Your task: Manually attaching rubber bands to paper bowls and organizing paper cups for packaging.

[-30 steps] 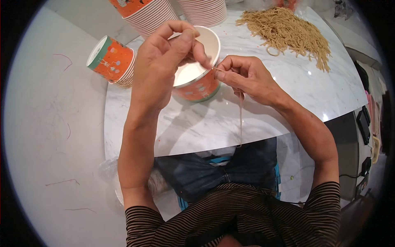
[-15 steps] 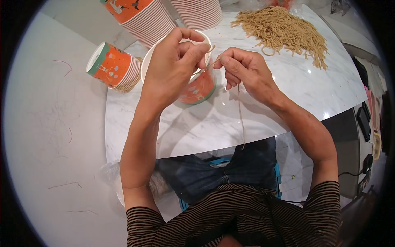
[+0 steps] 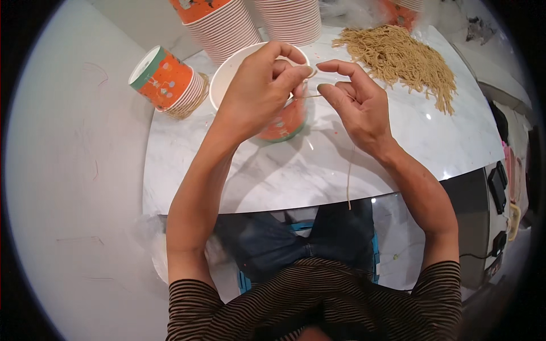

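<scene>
My left hand (image 3: 264, 85) is in front of a paper tub (image 3: 227, 74) with a white inside and an orange print above a green base band. Its thumb and forefinger pinch a beige string (image 3: 311, 96) near the tub's rim. From there the string runs across to my right hand (image 3: 361, 105). The right thumb and forefinger stand apart, while the other fingers curl around the string. The loose end hangs below that hand, past the table edge. Whether the string passes through the tub's wall is hidden behind the left hand.
A heap of beige strings (image 3: 404, 62) lies at the far right of the marble-patterned table (image 3: 409, 153). Tall stacks of paper tubs (image 3: 227, 31) stand behind. Left of my hands, a shorter upturned stack (image 3: 165, 79) has strings about its rims. A white wall (image 3: 74, 142) borders the left side.
My right thumb and forefinger have parted; they were pinching the string together before. The left hand still pinches. The whole view has shifted slightly.
</scene>
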The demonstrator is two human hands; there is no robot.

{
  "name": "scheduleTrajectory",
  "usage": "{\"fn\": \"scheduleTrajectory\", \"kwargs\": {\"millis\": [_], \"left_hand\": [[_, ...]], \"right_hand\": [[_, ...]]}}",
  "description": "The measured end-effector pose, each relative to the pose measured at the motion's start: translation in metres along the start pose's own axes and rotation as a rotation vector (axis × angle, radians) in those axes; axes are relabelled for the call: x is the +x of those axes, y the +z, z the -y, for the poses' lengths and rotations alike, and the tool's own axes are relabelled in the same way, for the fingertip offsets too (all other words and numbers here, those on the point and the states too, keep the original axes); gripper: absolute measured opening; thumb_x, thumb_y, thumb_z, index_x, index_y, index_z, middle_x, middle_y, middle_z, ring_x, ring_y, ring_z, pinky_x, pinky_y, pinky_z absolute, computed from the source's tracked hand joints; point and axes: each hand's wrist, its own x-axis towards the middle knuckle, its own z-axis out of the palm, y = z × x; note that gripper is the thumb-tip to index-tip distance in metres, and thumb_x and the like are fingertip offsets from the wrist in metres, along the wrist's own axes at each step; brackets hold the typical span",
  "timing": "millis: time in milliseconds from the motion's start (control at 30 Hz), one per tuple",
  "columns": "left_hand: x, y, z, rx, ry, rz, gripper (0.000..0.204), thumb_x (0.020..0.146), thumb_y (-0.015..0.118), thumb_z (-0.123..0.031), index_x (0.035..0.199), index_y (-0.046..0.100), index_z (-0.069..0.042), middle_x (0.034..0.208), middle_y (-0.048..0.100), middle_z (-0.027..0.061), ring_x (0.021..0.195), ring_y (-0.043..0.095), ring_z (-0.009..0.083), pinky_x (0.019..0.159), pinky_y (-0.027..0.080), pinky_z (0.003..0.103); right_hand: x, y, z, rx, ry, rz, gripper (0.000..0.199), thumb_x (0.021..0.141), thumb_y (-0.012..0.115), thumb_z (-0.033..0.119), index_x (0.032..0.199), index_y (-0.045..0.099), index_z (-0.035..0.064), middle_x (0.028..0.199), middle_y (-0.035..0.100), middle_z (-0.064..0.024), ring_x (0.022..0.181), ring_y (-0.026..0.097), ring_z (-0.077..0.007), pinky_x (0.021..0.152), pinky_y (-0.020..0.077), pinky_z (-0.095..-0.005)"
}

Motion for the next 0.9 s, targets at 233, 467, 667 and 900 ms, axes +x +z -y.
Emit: {"fn": "scheduleTrajectory", "kwargs": {"millis": [233, 467, 667, 900], "left_hand": [[-0.002, 0.002, -0.003, 0.032, 0.011, 0.073, 0.013, 0.102, 0.065, -0.012, 0.107, 0.062, 0.000, 0.074, 0.064, 0.0008, 0.066, 0.059, 0.0044, 0.059, 0.045, 0.020], [0.005, 0.003, 0.000, 0.037, 0.090, 0.096, 0.012, 0.101, 0.066, -0.009, 0.100, 0.063, 0.002, 0.074, 0.066, 0.0036, 0.069, 0.064, 0.0088, 0.062, 0.049, 0.024], [0.000, -0.007, 0.011, 0.023, 0.164, 0.095, 0.012, 0.096, 0.070, -0.008, 0.095, 0.070, 0.003, 0.077, 0.070, 0.0055, 0.071, 0.066, 0.0113, 0.066, 0.052, 0.027], [-0.007, -0.006, 0.006, 0.170, 0.234, -0.009, 0.014, 0.089, 0.074, -0.012, 0.093, 0.077, 0.001, 0.079, 0.075, 0.0125, 0.070, 0.071, 0.0200, 0.068, 0.054, 0.032]], "right_hand": [[0.005, 0.000, -0.018, -0.254, -0.171, -0.019, 0.030, 0.094, 0.077, 0.009, 0.123, 0.073, 0.0037, 0.061, 0.050, 0.0029, 0.057, 0.042, -0.0032, 0.050, 0.0317, -0.0244], [0.005, -0.005, -0.023, -0.154, -0.262, -0.070, 0.015, 0.097, 0.072, 0.001, 0.111, 0.076, -0.0010, 0.085, 0.074, 0.0003, 0.072, 0.061, -0.0046, 0.063, 0.0466, -0.0203], [0.006, -0.005, -0.024, -0.160, -0.151, -0.110, 0.010, 0.099, 0.070, 0.004, 0.106, 0.075, -0.0010, 0.083, 0.065, 0.0038, 0.071, 0.051, -0.0016, 0.061, 0.0369, -0.0191], [0.003, -0.014, -0.022, -0.116, -0.074, -0.148, 0.009, 0.099, 0.068, 0.004, 0.103, 0.075, -0.0004, 0.083, 0.063, 0.0034, 0.068, 0.046, -0.0018, 0.059, 0.0338, -0.0199]]}}
